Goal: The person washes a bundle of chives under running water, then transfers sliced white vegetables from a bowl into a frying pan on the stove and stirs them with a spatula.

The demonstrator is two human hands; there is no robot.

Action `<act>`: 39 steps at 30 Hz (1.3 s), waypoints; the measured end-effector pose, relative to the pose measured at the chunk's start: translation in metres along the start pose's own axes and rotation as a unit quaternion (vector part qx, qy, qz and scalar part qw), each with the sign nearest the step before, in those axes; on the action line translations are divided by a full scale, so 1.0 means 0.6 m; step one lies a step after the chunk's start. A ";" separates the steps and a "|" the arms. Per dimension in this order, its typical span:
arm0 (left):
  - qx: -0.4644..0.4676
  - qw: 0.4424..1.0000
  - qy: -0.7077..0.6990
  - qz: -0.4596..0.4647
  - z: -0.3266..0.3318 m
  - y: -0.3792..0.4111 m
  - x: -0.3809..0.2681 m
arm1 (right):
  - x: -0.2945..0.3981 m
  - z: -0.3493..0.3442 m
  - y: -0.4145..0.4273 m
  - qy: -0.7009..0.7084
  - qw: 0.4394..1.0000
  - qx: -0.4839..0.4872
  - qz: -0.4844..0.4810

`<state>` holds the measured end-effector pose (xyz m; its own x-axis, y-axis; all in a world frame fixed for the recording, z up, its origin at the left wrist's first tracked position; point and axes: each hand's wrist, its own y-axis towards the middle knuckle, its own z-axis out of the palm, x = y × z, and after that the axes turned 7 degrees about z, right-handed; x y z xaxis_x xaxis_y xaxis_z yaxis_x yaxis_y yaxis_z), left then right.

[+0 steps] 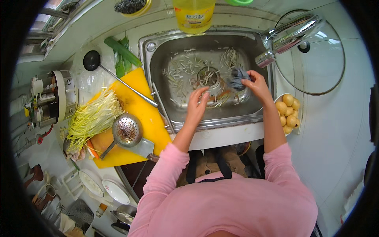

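Over the stainless steel sink [183,109], my right hand [257,84] pinches a bunched grey-blue cloth [237,79]. My left hand [197,103] is held over the near part of the basin, fingers apart, with nothing seen in it. Between the hands lies the round drain strainer [208,77], with vegetable scraps in it. Short pale cut pieces [229,57] and some orange-brown peel are scattered over the wet sink floor. The chrome faucet [291,38] reaches in from the right, and no water is seen running from it.
Left of the sink, a yellow cutting board [154,127] bears yellow-white chives [91,118], a perforated skimmer [127,130], a cleaver [143,148] and part of a black ladle [91,60]. A detergent bottle [194,17] stands behind. At right are a glass lid [319,65] and a bowl of round yellowish potatoes [288,111].
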<state>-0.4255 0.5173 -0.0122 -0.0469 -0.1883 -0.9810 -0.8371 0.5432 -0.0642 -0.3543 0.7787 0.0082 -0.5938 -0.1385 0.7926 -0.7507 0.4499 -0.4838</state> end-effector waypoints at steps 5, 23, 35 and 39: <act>0.113 0.796 -0.548 -0.231 0.067 0.108 -0.051 | 0.090 -0.038 -0.025 -0.037 0.988 -0.113 -0.100; -0.104 0.911 -0.378 -0.129 0.060 0.114 -0.042 | 0.079 0.113 -0.032 0.513 0.858 -0.013 -0.023; -0.062 0.771 -0.585 -0.244 0.092 0.107 -0.017 | 0.072 0.208 -0.011 -0.043 0.954 -0.286 -0.072; -0.071 0.776 -0.564 -0.274 0.062 0.103 0.004 | 0.083 0.238 -0.025 -0.055 0.961 -0.240 -0.128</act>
<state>-0.4570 0.5808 -0.0252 0.7770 0.5203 -0.3542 -0.6181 0.5245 -0.5855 -0.4139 0.6392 0.0021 -0.4554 -0.3795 0.8054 -0.6716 0.7403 -0.0309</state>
